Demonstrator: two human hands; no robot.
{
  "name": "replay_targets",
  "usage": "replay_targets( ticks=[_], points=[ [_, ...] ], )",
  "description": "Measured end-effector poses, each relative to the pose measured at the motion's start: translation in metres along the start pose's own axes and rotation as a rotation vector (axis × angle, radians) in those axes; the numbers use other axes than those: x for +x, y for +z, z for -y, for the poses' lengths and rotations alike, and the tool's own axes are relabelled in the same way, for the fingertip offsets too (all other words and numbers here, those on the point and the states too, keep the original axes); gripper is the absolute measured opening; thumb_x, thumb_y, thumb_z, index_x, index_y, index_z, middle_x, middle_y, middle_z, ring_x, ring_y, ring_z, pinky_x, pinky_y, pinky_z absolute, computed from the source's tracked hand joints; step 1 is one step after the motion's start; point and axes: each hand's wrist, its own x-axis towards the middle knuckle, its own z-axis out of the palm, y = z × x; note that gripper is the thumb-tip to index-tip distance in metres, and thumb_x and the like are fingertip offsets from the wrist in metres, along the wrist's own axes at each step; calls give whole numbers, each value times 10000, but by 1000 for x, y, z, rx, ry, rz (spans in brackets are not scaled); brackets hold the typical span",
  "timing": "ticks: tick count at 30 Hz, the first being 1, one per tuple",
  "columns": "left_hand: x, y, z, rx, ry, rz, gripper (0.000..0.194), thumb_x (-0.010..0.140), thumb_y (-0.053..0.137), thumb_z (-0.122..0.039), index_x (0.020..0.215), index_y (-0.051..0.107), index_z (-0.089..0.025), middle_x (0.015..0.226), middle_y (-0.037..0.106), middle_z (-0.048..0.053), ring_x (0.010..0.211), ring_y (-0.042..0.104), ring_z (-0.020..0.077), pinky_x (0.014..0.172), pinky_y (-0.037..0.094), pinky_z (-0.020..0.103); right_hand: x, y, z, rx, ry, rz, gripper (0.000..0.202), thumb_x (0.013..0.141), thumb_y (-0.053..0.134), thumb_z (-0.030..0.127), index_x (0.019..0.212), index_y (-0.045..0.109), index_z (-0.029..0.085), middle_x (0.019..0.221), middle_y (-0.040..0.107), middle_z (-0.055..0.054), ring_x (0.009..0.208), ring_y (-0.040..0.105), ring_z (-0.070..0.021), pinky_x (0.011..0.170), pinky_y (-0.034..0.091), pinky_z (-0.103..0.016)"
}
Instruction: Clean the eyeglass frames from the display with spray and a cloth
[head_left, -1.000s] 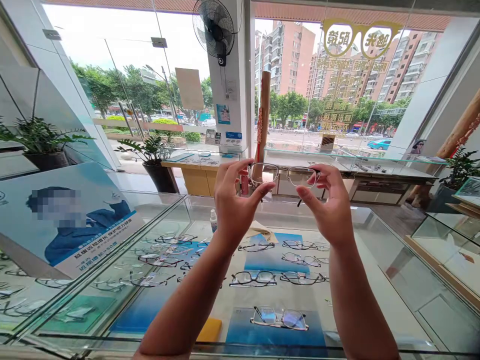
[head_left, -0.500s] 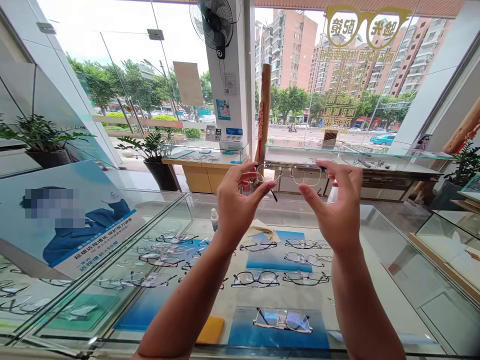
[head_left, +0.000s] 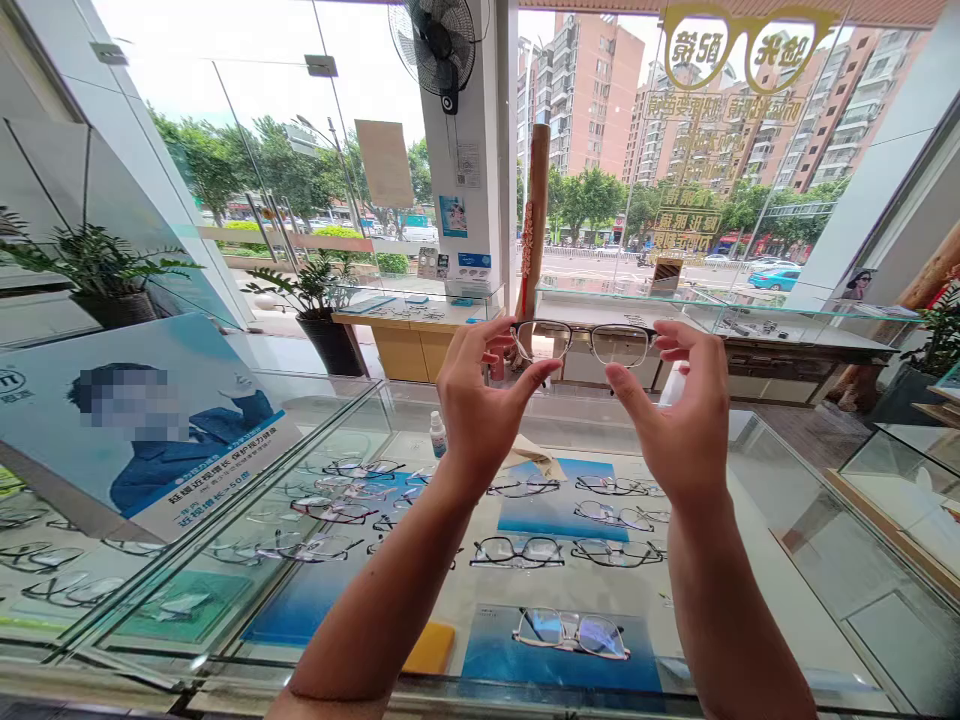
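Note:
A pair of glasses (head_left: 583, 343) with a dark upper rim is held up between both hands, above the glass display case. My left hand (head_left: 487, 400) grips its left side near the hinge, thumb below and fingers above. At the right side, my right hand (head_left: 679, 405) pinches the frame the same way. The lenses face away or toward me, upright; which, I cannot tell. Beneath my forearms, several glasses lie in rows, among them a dark pair (head_left: 517, 551) and a pair (head_left: 574, 632) on a blue card (head_left: 480, 655).
A poster board (head_left: 217, 440) stands at the left on the glass case. A small spray bottle (head_left: 438, 435) and a beige cloth (head_left: 536, 458) are beyond the rows. An orange-yellow object (head_left: 430, 648) lies near the front edge. Farther off are potted plants (head_left: 334, 335) and another counter (head_left: 409, 320).
The view has shifted slightly, moving the surroundings a little rightward. The glasses have turned a little, and the dark temple that hung below them no longer shows clearly. Both hands keep hold.

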Motion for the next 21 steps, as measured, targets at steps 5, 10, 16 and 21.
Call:
replay_targets(
  ticks=[5,10,16,21],
  points=[
    [-1,0,-2,51,132,-83,575,792,982,-437,1265,721,-243,1176,749,65,995,734,215,910,639,390,0,2,-4,-3,66,58,575,939,782,616,1366,643,256,1281,720,-88,1125,664,-297,996,523,-520],
    [-1,1,1,60,170,-99,587,804,973,-433,1293,713,-238,1196,739,71,1047,731,234,924,642,400,1,3,-6,-24,32,61,566,947,770,602,1381,637,263,1299,723,-93,1112,673,-297,988,535,-519],
    [-2,6,11,83,226,-110,618,809,968,-435,1328,702,-230,1232,743,86,1133,730,258,981,640,413,1,5,-7,-87,-50,8,522,956,783,514,1379,623,254,1332,706,-103,1087,669,-302,1002,526,-526],
    [-3,8,15,62,231,-96,650,808,967,-443,1359,686,-241,1252,727,86,1159,714,266,994,628,414,1,7,-7,-124,-54,-5,506,961,769,518,1366,626,252,1331,715,-111,1082,668,-311,999,521,-531]
  ],
)
